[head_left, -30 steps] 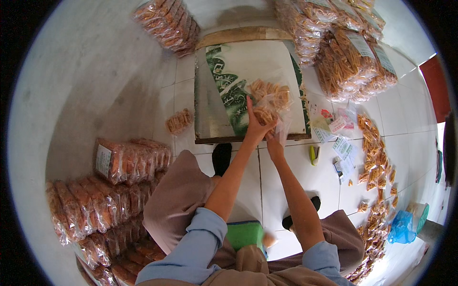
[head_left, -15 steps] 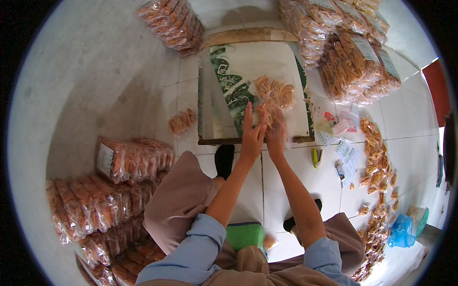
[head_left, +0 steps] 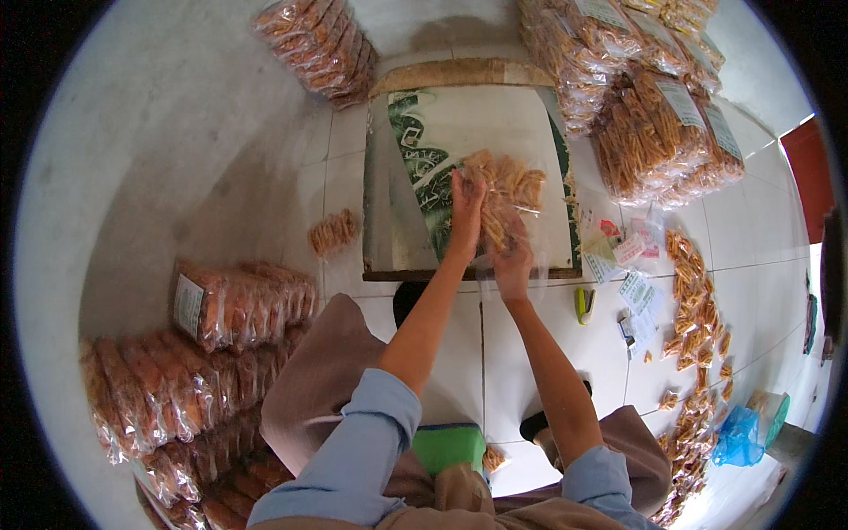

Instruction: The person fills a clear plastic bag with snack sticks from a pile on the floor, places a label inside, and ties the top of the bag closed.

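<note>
A clear plastic bag of light-brown snack sticks [head_left: 512,181] lies on a low table [head_left: 503,110] with a white and green top. My left hand [head_left: 467,212] grips the bag's left side, its fingers curled against the plastic. Lower down, at the end of the bag nearest me, my right hand [head_left: 512,261] has its fingers closed round the plastic and the sticks inside. Part of the clear film spreads loose beyond the right hand. Some fingertips of both hands are hidden behind the bag.
Stacked snack packs [head_left: 190,371] stand at my left, with larger bundles [head_left: 654,132] at the far right. A yellow-green stapler [head_left: 585,306], printed labels [head_left: 640,296] and many small snack bags [head_left: 693,309] lie on the floor to the right. A green stool [head_left: 448,448] is below me.
My left hand has moved up along the bag's left side and closed on it. The right hand has turned and drawn slightly nearer, gripping the bag's near end.
</note>
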Motion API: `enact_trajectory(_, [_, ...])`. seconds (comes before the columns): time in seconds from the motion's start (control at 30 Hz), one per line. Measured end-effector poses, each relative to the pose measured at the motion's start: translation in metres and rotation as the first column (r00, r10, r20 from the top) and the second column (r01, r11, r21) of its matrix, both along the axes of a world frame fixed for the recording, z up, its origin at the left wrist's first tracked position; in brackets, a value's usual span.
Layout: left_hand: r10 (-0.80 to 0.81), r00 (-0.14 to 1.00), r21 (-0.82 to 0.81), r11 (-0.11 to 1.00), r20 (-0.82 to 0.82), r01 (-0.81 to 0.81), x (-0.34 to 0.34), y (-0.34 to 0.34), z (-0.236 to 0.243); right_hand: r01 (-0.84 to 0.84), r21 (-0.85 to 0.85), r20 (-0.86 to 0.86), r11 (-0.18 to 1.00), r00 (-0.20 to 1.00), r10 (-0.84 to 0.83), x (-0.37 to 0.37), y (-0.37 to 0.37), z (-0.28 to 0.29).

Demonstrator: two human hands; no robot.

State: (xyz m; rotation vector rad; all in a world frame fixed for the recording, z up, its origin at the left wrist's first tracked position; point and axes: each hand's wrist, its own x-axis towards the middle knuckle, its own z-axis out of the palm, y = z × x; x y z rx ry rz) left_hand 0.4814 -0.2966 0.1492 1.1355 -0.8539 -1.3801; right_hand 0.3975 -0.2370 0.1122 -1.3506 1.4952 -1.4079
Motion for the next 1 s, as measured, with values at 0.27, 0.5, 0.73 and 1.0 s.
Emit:
enact_trajectory(0.27, [-0.099,0.990,-0.031,0.994,0.105,0.103,-0.022,0.020,-0.005,-0.017,-0.001,0.067,1.000,0.998,0.017,-0.009,-0.031,-0.003])
enact_trajectory(0.5, [0.221,0.911,-0.013,0.973,0.348,-0.232,0.019,-0.040,-0.023,-0.029,0.043,-0.104,0.999,0.994,0.033,-0.014,-0.021,-0.008])
enact_trajectory(0.73, [-0.020,0.753,0.024,1.000,0.658,0.006,0.034,-0.062,-0.036,-0.158,-0.058,0.294,0.986,0.941,0.168,-0.017,-0.016,0.007])
enact_trajectory(1.0, [0.173,0.841,-0.236,0.970,0.512,-0.055,0.033,-0.046,-0.044,-0.194,0.015,0.274,0.981,0.944,0.183,-0.018,-0.012,0.022])
